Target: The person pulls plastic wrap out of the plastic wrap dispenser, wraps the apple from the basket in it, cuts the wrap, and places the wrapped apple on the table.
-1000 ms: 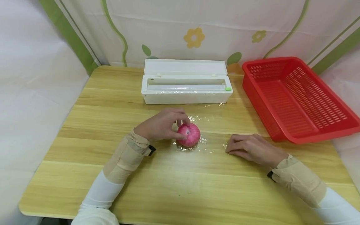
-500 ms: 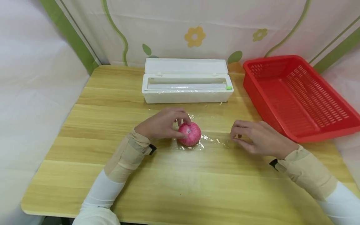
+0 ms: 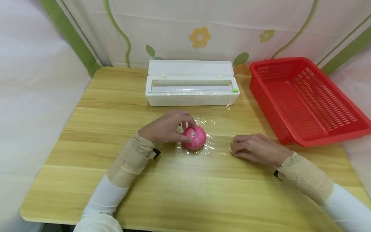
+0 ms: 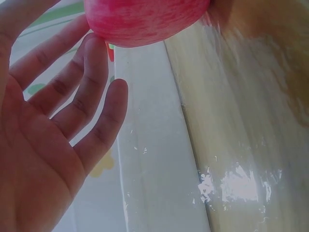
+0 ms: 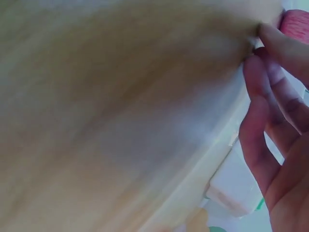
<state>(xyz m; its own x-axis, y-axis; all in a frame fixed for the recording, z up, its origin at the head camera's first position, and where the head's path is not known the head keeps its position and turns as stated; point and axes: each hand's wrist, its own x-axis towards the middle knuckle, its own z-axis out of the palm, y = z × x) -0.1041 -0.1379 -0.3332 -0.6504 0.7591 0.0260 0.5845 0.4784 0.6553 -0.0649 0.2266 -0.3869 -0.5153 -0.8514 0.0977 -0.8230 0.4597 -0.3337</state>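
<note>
A pink-red apple (image 3: 198, 139) sits on a sheet of clear cling film (image 3: 213, 147) spread over the table. My left hand (image 3: 168, 127) holds it from the left, thumb on the near side and fingers on the far side. Seen from the left wrist, the apple (image 4: 145, 21) meets the fingertips at the top, with the other fingers spread below. Low at the film's right edge, my right hand (image 3: 256, 149) pinches the film between thumb and fingers. In the right wrist view, its fingertips come together close over the tabletop, with part of the apple (image 5: 297, 26) beyond.
Behind the apple stands a white cling film box (image 3: 191, 100), lid up, a roll inside and film drawn out over its front. A green slider (image 3: 234, 90) sits at its right end. To the right is a red plastic basket (image 3: 290, 96). A printed curtain (image 3: 174, 29) hangs behind.
My right hand lifted and shifted right, then came back down and left beside the film's edge. My left hand keeps its hold on the apple, which stays in place.
</note>
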